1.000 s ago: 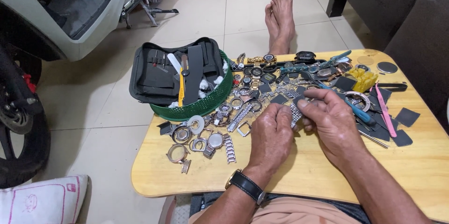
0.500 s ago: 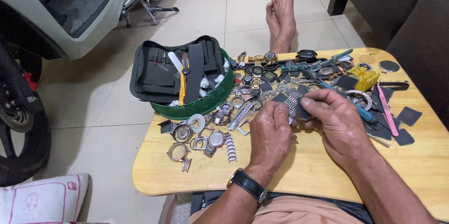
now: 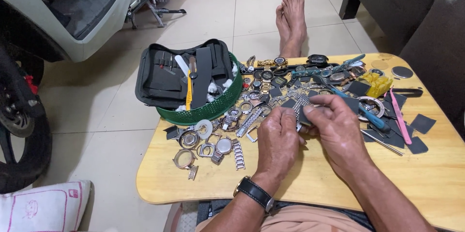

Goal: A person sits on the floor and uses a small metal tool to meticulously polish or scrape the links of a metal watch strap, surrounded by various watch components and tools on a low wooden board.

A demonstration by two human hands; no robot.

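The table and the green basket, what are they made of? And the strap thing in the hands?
The table looks like pale wood with a smooth varnished finish: grain lines and a soft shine show. The green basket seems to be plastic, with a moulded lattice wall. The watch band, held by the left hand and right hand, looks like silvery metal mesh, since it glints; which metal is unclear.

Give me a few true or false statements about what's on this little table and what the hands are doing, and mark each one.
1. Both hands are at a metal watch band. True: left hand and right hand meet on it.
2. The wristwatch is on the right wrist. False: it is on the left.
3. The green basket sits at the table's far left. True.
4. The pink tool is in the right hand. False: it lies on the table, right of that hand.
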